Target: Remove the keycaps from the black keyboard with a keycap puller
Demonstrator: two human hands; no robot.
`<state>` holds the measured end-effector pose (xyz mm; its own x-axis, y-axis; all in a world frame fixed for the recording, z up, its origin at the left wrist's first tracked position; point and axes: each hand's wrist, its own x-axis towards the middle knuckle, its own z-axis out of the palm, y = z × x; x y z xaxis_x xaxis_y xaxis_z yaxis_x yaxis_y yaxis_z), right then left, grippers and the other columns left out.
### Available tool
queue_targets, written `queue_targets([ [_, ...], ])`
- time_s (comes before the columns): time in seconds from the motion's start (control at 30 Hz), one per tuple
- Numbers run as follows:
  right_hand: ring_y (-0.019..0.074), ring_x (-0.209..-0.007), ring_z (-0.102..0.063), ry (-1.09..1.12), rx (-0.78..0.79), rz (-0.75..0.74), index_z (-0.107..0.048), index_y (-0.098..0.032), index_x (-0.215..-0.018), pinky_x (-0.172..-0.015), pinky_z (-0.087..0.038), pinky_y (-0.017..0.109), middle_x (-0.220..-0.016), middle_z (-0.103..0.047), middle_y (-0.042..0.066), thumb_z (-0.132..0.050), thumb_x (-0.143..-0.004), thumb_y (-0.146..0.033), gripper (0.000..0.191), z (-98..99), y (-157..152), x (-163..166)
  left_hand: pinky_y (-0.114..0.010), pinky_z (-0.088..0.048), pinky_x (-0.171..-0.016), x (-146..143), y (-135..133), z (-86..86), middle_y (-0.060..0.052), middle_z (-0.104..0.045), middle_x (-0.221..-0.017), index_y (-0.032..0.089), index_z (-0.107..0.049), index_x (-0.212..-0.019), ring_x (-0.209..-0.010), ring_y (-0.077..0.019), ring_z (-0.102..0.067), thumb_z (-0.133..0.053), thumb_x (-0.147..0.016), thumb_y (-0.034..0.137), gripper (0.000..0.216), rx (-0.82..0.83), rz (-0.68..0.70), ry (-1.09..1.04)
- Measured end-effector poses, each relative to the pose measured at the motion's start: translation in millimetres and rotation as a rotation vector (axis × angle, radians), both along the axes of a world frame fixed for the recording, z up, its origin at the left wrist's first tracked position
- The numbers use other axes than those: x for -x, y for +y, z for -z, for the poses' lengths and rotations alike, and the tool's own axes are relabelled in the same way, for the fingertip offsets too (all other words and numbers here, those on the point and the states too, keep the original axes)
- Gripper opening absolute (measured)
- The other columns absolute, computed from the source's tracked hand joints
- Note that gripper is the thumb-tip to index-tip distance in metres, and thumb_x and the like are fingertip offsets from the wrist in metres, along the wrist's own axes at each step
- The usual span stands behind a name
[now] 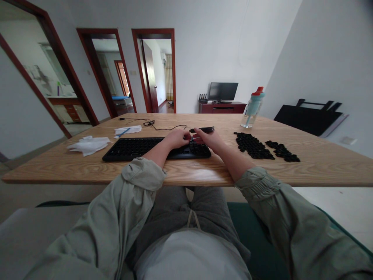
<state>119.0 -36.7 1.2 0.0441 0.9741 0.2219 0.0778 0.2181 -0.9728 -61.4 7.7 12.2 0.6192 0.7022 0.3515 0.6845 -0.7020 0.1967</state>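
Note:
A black keyboard (134,147) lies on the wooden table in front of me. Over its right end, my right hand (207,138) is closed around a slim tool with a dark handle (208,129); the tool's working end is too small to make out. My left hand (178,139) rests at the same end of the keyboard, its fingers curled together close to the right fingertips. Whatever those left fingers pinch, if anything, is hidden. Loose black keycaps lie right of the keyboard in a large group (255,147) and a smaller group (282,151).
Left of the keyboard are a crumpled white tissue (89,145) and another tissue (135,129) with a thin blue stick (122,133) on it. The keyboard's black cable (150,123) lies coiled behind. A clear bottle (251,111) with a red lid stands at the back right.

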Motion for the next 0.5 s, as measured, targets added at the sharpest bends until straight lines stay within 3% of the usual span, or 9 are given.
queue_targets([
  [0.23, 0.0169, -0.077, -0.072, -0.064, -0.047, 0.005, -0.072, -0.016, -0.09, -0.065, -0.06, 0.027, -0.088, -0.075, 0.009, -0.069, -0.089, -0.039, 0.023, 4.3, 4.9, -0.1, -0.031, -0.05, -0.08, -3.6, -2.5, 1.2, -0.004, -0.074, -0.088, 0.022, -0.076, -0.091, -0.083, -0.0203, -0.066, -0.062, -0.077, 0.023, 0.021, -0.054, -0.029, 0.029],
  [0.5, 0.0171, -0.075, -0.066, -0.548, -0.332, 0.147, -0.072, -0.018, -0.083, -0.068, -0.049, 0.027, -0.082, -0.075, 0.007, -0.059, -0.092, -0.042, 0.03, -3.2, -9.4, -2.4, -0.03, -0.051, -0.082, -4.2, -4.6, 0.8, -0.005, -0.074, -0.091, 0.023, -0.075, -0.092, -0.086, -0.0209, -0.067, -0.062, -0.079, 0.024, 0.018, -0.074, -0.086, 0.058],
])
